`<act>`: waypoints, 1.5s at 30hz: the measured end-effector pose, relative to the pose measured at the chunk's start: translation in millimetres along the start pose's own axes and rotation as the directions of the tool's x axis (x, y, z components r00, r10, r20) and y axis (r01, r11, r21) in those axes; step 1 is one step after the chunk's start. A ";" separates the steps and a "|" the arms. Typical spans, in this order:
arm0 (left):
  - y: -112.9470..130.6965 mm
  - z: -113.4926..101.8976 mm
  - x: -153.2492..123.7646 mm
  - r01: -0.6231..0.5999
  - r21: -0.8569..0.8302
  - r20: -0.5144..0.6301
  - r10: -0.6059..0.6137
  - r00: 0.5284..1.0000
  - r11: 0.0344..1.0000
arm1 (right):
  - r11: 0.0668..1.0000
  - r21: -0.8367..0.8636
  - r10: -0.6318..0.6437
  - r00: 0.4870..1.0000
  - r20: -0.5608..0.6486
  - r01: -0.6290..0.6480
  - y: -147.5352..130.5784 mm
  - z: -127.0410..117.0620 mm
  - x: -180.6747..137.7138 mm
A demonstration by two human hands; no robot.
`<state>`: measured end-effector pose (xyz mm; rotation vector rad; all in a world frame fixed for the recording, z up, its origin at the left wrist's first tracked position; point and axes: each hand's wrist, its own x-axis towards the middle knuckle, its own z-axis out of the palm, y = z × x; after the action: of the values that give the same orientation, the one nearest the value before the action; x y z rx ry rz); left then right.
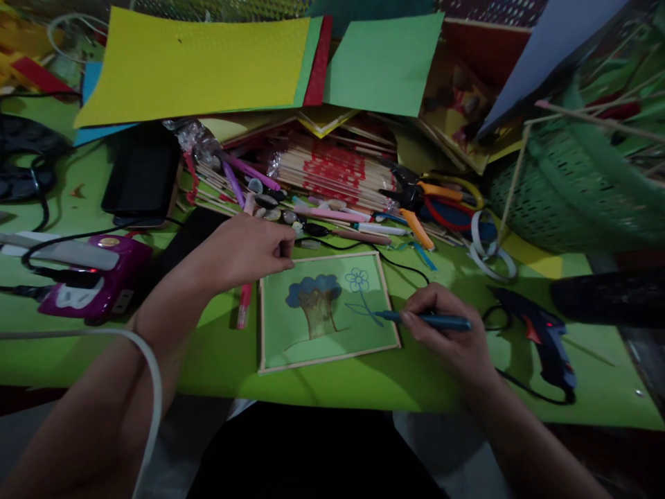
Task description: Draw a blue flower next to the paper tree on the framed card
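A green paper picture (291, 339) with a thin wooden stick border lies on the table. On it are a tree with a brown trunk and blue crown (319, 305), and a blue outlined flower (357, 280) with a stem and leaves. My right hand (447, 326) grips a dark teal felt-tip pen (449, 321), its tip at the flower's stem. My left hand (249, 246) is closed, fingers curled, by the picture's top left corner; what is inside it, if anything, is hidden. A pink pen (243, 305) passes beneath that hand.
Behind the picture lie bundled wooden sticks (332, 170), several pens, pliers (410, 187) and scissors (457, 204). Coloured card (208, 62) stands at the back. To the right are a glue gun (545, 339), tape roll (483, 249) and green basket (576, 187); leftward, a purple power strip (104, 277) and phone (141, 170).
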<state>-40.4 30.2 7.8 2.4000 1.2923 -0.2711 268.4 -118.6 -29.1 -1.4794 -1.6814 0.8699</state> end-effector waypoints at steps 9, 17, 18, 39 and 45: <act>-1.9 2.1 1.4 -0.003 -0.002 -0.009 0.003 1.000 1.000 | 0.999 -0.038 -0.016 1.000 0.012 0.016 3.8 0.8 -0.3; -0.3 -0.2 -0.2 0.007 -0.010 0.008 -0.007 1.000 1.000 | 0.999 -0.045 -0.016 1.000 0.003 0.016 0.0 1.2 0.0; -0.1 -0.7 -0.5 0.002 -0.015 0.008 -0.002 1.000 1.000 | 0.999 -0.048 -0.016 1.000 0.000 0.016 -0.9 1.1 0.0; -2.9 1.5 0.7 -0.019 -0.023 -0.012 0.019 1.000 1.000 | 0.998 -0.067 -0.020 1.000 -0.007 0.020 -0.3 1.0 -0.6; -2.6 1.0 0.3 -0.019 -0.032 -0.003 0.019 1.000 0.999 | 1.000 -0.027 -0.009 1.000 -0.007 0.009 -2.1 1.7 0.9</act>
<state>-42.4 31.3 6.1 2.3857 1.2646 -0.2393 265.7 -118.0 -28.1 -1.4904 -1.6993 0.8393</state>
